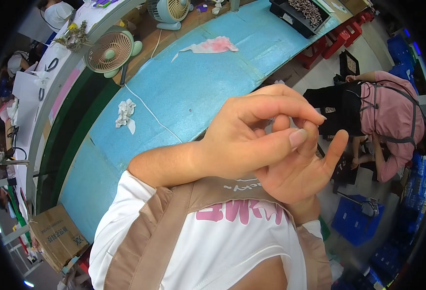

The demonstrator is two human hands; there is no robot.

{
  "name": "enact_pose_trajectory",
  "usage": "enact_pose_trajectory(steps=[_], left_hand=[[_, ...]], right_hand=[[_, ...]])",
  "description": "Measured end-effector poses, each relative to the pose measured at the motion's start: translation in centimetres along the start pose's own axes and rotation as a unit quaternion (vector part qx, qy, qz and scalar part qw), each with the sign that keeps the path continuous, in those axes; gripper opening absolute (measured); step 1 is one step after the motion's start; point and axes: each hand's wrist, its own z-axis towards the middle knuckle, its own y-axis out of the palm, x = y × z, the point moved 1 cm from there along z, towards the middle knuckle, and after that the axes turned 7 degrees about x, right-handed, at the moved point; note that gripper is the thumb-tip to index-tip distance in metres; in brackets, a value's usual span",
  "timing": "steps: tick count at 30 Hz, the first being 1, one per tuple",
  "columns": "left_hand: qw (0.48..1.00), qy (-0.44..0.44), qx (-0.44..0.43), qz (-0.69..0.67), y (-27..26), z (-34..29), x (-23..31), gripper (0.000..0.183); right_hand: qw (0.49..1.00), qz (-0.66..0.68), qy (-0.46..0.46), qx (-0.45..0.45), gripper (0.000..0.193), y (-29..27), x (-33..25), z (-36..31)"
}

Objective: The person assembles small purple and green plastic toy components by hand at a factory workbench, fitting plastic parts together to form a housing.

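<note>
The left hand (pixel 243 128) crosses before the right hand (pixel 294 178), thumb and forefinger curved around one fingertip.

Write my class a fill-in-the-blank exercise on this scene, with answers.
1. The worktable is coloured ____.
2. The cardboard box stands near the picture's lower ____ corner.
3. A co-worker's shirt, at far right, is ____.
4. The right hand is partly covered by the ____ one.

Missing words: blue; left; pink; left.
</note>
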Motion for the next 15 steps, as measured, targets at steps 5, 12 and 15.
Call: enact_pose_trajectory(steps=[5,12,15], left_hand=[[1.000,0.015,0.008,0.011,0.18,0.07,0.08,0.023],[1.000,0.002,0.011,0.014,0.10,0.16,0.22,0.019],[1.000,-0.001,0.022,0.010,0.03,0.10,-0.07,0.018]], right_hand=[[1.000,0.000,0.004,0.016,0.091,-0.07,-0.17,-0.27],[0.999,-0.041,-0.001,0.004,0.093,-0.74,-0.25,-0.32],[0.996,-0.087,-0.016,-0.003,0.095,-0.62,-0.07,-0.11]])
